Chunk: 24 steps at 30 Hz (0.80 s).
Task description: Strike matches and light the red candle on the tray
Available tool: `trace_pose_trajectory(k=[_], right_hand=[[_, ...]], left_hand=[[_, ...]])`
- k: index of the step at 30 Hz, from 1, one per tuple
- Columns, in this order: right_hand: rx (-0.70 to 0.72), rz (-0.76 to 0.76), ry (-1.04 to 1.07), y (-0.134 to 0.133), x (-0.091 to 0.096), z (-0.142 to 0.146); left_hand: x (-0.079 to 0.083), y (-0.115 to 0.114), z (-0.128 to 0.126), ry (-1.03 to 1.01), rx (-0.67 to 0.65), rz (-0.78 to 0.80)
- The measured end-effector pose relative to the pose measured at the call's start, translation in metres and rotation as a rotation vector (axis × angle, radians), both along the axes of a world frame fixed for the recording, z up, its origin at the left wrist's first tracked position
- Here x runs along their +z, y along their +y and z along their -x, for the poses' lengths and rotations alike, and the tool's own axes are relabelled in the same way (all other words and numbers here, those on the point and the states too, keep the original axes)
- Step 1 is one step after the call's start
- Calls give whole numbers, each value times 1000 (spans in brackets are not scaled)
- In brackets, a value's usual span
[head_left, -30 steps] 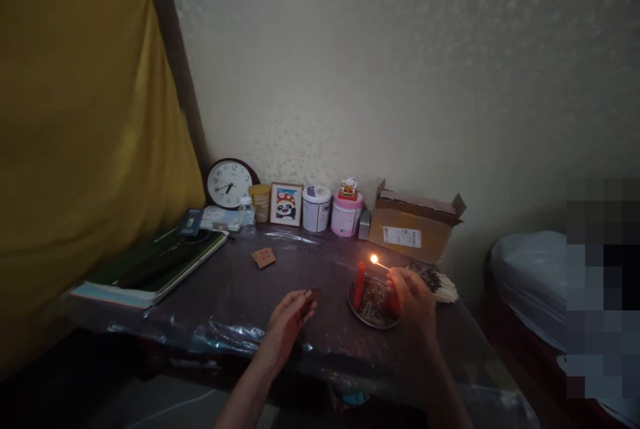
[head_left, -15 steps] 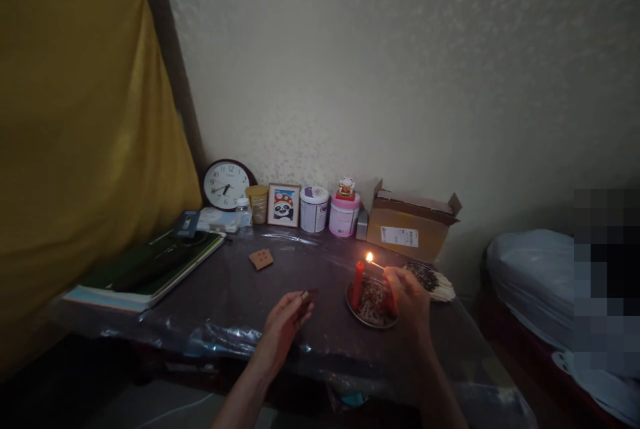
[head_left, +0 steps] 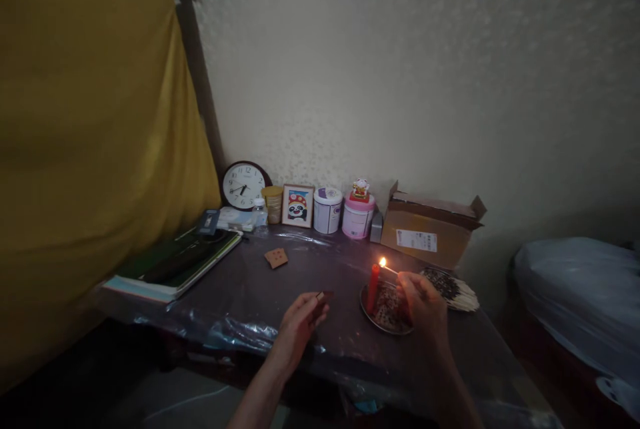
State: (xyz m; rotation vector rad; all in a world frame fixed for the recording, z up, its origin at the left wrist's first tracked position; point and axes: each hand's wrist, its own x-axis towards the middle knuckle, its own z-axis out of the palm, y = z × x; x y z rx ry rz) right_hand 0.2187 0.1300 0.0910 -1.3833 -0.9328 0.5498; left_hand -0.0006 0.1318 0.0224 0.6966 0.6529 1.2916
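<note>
My right hand point(head_left: 425, 302) pinches a burning match point(head_left: 391, 270), its flame point(head_left: 383, 262) just above and right of the tip of a red candle point(head_left: 373, 288). The candle stands upright at the left side of a small metal plate point(head_left: 373, 324) holding dark bits. In my left hand point(head_left: 297, 329) is a small flat brownish strip point(head_left: 325, 296), gripped between thumb and fingers, left of the plate; its kind is unclear. Behind my right hand lies a fan of matches point(head_left: 453, 290) with dark heads and pale sticks.
Along the wall stand a clock point(head_left: 243, 186), a framed panda picture point(head_left: 297, 206), a white tin point(head_left: 327, 210), a pink tin point(head_left: 358, 218) with a figurine on top, and a cardboard box point(head_left: 450, 239). Books point(head_left: 175, 269) and a small brown card point(head_left: 276, 257) lie on the plastic-covered table point(head_left: 250, 302).
The view has shifted, so everything sits farther right in the picture. The burning match is slightly closer to the candle's tip. My left hand keeps its hold.
</note>
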Motion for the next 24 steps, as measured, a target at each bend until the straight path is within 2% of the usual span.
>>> trace_pose_trajectory(k=[14,24], right_hand=[[13,-56,-72,12,-6,-2],[16,-84,-129,16,-8,1]], left_hand=[[3,-2,1,22,-17,6],[-3,-1,1,21,-34,5]])
